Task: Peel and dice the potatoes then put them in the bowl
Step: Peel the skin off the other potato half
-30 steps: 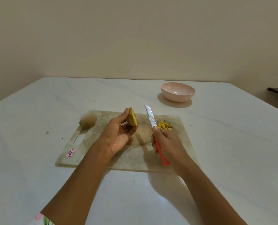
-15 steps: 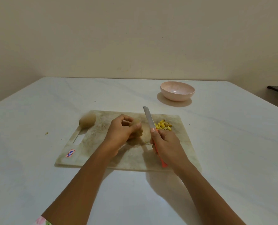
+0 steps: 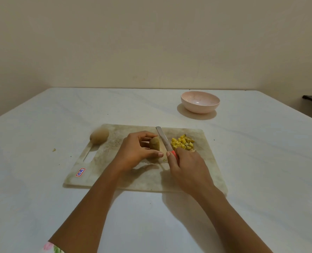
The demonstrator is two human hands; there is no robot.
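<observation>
Beige cutting board near centre: dicing under way | pink bowl far right: empty, transfer pending | left hand grips skin-on potato piece on board | right hand holds knife beside it | whole potato far left: untouched | yellow dice right of blade: one pile done

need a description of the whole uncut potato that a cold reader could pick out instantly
On the white table lies a worn cutting board; look at its far-left corner, beyond the handle slot. The whole potato sits there alone. Unlike the potato piece held by the left hand mid-board and the yellow diced pile on the right, it is intact, brown-skinned and egg-shaped.
</observation>
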